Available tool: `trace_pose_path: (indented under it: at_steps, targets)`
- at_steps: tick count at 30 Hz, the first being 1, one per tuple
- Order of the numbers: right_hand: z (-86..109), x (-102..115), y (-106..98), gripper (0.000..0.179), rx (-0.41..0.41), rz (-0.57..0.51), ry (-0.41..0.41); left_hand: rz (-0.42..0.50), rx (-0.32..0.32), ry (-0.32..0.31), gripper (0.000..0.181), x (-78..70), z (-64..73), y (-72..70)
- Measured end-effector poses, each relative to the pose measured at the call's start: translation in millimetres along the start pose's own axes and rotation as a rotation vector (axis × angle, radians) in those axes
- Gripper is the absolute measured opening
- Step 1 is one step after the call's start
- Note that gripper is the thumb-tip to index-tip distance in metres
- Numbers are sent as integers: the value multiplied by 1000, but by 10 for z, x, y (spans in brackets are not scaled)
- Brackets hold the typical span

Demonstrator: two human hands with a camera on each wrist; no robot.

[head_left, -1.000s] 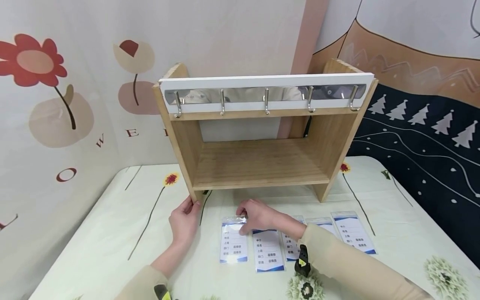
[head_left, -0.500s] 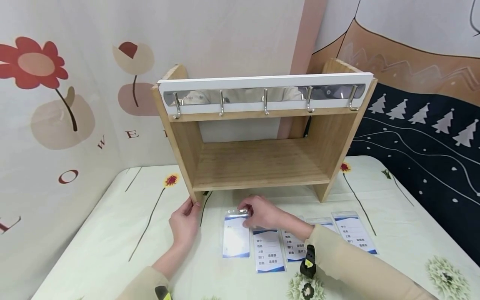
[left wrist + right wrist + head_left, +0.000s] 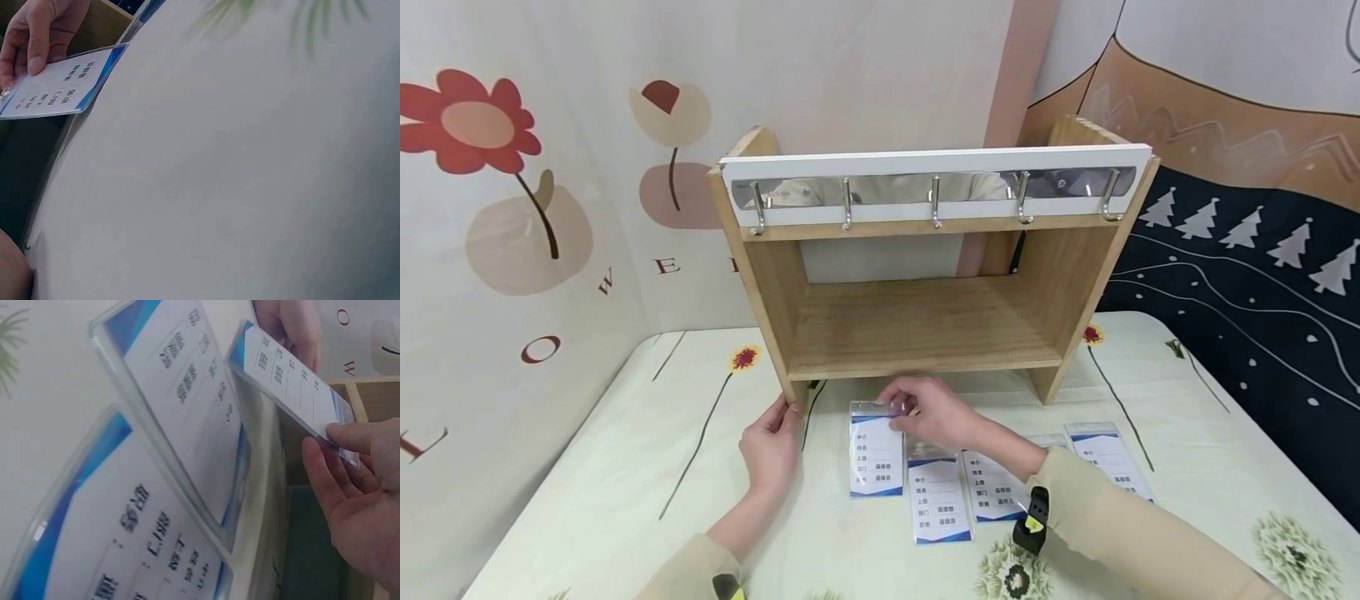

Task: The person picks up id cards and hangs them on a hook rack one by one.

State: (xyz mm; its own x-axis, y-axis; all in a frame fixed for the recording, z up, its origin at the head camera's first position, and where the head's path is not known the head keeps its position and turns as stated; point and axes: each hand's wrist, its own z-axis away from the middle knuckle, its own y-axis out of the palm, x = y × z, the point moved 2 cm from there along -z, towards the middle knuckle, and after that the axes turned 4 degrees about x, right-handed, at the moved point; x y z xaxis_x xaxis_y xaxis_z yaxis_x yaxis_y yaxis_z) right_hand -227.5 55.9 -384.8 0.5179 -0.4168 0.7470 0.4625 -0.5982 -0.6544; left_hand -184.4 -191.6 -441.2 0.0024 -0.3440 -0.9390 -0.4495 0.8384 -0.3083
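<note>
In the head view my right hand pinches the top right corner of a clear ID badge holder between thumb and fingers. The holder carries a white card with blue bands and printed lines, and the right wrist view shows this badge raised off the sheet at a tilt. My left hand grips the foot of the wooden shelf unit's left side panel, thumb in front. Above, a white hook rail with several metal hooks spans the front of the unit.
More badge holders lie in a row on the pale flowered sheet: one below my right hand, another beside it, and one at the far right, partly behind the sleeve. Patterned curtains hang behind the unit.
My right hand has raised the badge off the sheet and carried it slightly right and toward the shelf unit. The left hand stays at the unit's left foot.
</note>
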Motion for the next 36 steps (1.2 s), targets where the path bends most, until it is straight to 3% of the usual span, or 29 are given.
trace_pose_path:
  at_steps: [12,22,36]
  targets:
    - [32,88,-141,27,-29,-30,9,35,-13,-35,35,-13,-28,12]
    - [27,207,-300,30,-46,-4,-111,66,-45,-50,34,2,-32,28]
    - [-36,449,-622,31,-198,23,-226,70,-55,-33,33,10,-36,28]
